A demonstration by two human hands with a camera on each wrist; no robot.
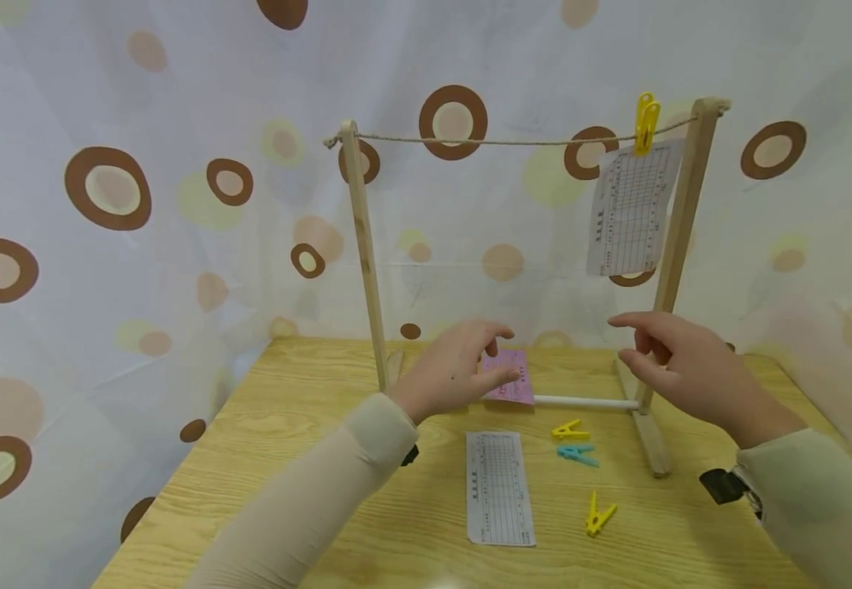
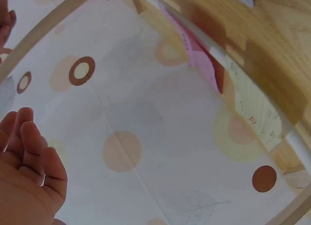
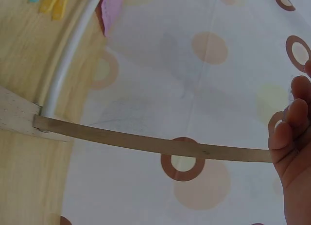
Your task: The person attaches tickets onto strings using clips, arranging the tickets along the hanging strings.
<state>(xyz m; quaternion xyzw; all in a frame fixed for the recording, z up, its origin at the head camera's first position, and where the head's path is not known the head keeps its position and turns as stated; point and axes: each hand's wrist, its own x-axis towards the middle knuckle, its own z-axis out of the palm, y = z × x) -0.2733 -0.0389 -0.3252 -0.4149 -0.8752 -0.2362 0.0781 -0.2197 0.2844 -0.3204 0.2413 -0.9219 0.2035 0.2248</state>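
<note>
My left hand [image 1: 499, 353] hovers with relaxed fingers just above a pink paper slip [image 1: 512, 391] that lies against the white bottom bar [image 1: 588, 402] of a wooden drying frame [image 1: 365, 254]. In the left wrist view the left hand [image 2: 29, 171] is empty and the pink slip [image 2: 194, 55] lies apart from it. My right hand [image 1: 628, 339] floats empty, fingers loosely extended, beside the frame's right post [image 1: 679, 237]; the right wrist view shows the right hand [image 3: 294, 137] holding nothing. A white slip [image 1: 630, 209] hangs from the string [image 1: 507, 141] by a yellow clothespin [image 1: 646, 123].
On the wooden table [image 1: 286, 458] lie another white slip [image 1: 499, 487], a yellow clothespin [image 1: 569, 429], a teal clothespin [image 1: 578, 455] and a second yellow clothespin [image 1: 600, 515]. A dotted curtain [image 1: 139, 204] surrounds the table on the back and sides.
</note>
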